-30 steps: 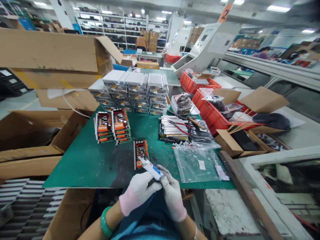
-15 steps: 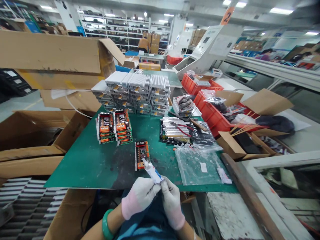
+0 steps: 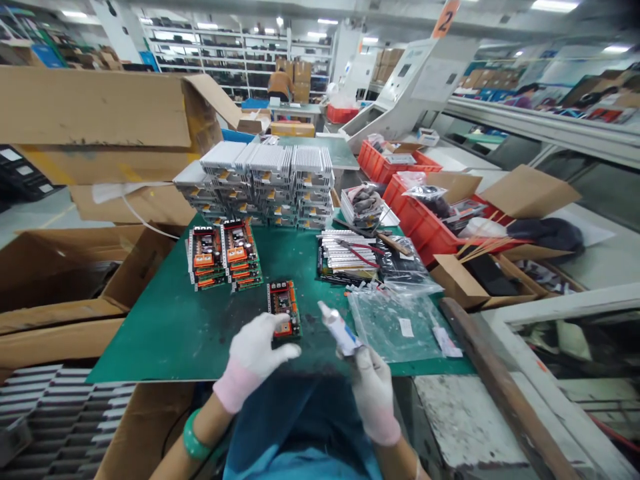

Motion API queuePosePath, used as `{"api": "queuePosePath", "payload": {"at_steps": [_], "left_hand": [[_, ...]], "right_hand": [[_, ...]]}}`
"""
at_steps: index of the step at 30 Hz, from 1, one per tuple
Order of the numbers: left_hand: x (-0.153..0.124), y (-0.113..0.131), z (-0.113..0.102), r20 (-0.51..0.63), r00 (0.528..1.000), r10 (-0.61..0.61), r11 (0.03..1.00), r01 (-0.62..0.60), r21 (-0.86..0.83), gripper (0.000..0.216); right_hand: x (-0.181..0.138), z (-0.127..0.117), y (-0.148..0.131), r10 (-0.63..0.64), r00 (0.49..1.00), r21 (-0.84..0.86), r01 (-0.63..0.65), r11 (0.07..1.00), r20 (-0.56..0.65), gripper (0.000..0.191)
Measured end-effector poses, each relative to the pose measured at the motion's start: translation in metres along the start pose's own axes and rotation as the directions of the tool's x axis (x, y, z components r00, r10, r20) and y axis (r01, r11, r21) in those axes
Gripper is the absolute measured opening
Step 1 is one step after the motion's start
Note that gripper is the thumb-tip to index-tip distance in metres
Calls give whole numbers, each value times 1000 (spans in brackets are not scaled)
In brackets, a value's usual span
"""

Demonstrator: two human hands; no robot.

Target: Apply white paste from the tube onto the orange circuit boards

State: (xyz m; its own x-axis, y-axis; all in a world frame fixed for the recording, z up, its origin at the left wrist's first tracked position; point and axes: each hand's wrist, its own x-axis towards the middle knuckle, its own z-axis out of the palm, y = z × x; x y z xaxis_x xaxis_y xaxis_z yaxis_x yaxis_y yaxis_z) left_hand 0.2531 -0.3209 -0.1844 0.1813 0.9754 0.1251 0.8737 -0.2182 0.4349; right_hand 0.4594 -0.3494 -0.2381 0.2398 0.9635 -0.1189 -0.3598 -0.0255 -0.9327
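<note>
My right hand [image 3: 371, 387], in a white glove with a pink cuff, grips a white and blue squeeze tube [image 3: 345, 333] by its lower end, nozzle tilted up to the left. My left hand [image 3: 257, 350], gloved the same way, has thumb and fingers apart at the near edge of a single circuit board [image 3: 283, 300]. Its fingertips overlap the board's near left corner; whether they touch it I cannot tell. Two stacks of similar boards, a left stack [image 3: 205, 257] and a right stack [image 3: 241, 253], lie farther back on the green tabletop [image 3: 165, 327].
Finned metal housings [image 3: 270, 173] are piled at the back. On the right lie red-handled pliers [image 3: 357, 252] on metal strips, a clear plastic bag [image 3: 385, 327] and red bins [image 3: 425, 220]. Open cardboard boxes [image 3: 65, 267] flank the left side. A person [image 3: 281, 83] is in the far background.
My left hand has let go of the tube and moved left and forward to the single board, its fingers opening. My right hand has carried the tube to the right, away from the board.
</note>
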Motion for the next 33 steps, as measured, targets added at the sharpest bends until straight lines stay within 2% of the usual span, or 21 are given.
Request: {"api": "queuePosePath", "payload": {"at_steps": [2, 5, 8, 10, 12, 13, 15, 17, 18, 20, 22, 24, 27, 30, 33], "left_hand": [[6, -12, 0, -46, 996, -75, 987, 80, 136, 42], [6, -23, 7, 21, 999, -43, 983, 39, 180, 19], [-5, -22, 12, 149, 987, 57, 992, -73, 104, 11], [-15, -21, 11, 255, 960, 116, 992, -125, 20, 9], [-21, -20, 10, 294, 942, 160, 987, -146, -67, 14], [-21, -21, 10, 267, 948, 171, 984, -151, -95, 18], [-14, -24, 12, 122, 981, 153, 986, -142, -90, 24], [0, -27, 17, -39, 995, 95, 995, -96, -21, 29], [8, -28, 19, -84, 994, 73, 997, -72, 17, 32], [23, -29, 24, -90, 994, 68, 996, -62, 69, 31], [33, -30, 27, -40, 994, 99, 992, -95, 83, 23], [35, -30, 30, -7, 992, 124, 990, -124, 63, 20], [29, -31, 30, -27, 992, 121, 993, -121, -8, 22], [21, -31, 29, -79, 988, 130, 991, -133, -36, 23], [17, -30, 30, -133, 976, 174, 984, -179, -24, 23]], "right_hand": [[8, -7, -6, 10, 996, 62, -4, 998, -94, 42], [16, -13, -11, 49, 987, 172, -22, 985, -156, 41], [19, -16, -10, 74, 984, 227, -37, 973, -159, 41], [20, -18, -9, 96, 983, 250, -55, 967, -155, 39], [20, -21, -9, 130, 979, 264, -86, 961, -157, 40], [20, -23, -8, 148, 976, 268, -102, 958, -157, 42], [19, -25, -8, 176, 973, 269, -130, 954, -153, 43], [17, -26, -9, 172, 976, 246, -136, 960, -132, 40], [16, -26, -9, 152, 982, 220, -124, 968, -116, 38], [12, -25, -11, 67, 995, 149, -55, 987, -77, 35], [8, -23, -15, -58, 998, 62, 60, 996, -33, 33], [4, -23, -20, -174, 985, -21, 174, 985, 13, 28], [1, -25, -28, -308, 947, -80, 316, 945, 94, 17], [-2, -30, -31, -391, 907, -78, 407, 910, 158, 14], [-6, -33, -28, -406, 894, -79, 426, 901, 192, 18]]}}
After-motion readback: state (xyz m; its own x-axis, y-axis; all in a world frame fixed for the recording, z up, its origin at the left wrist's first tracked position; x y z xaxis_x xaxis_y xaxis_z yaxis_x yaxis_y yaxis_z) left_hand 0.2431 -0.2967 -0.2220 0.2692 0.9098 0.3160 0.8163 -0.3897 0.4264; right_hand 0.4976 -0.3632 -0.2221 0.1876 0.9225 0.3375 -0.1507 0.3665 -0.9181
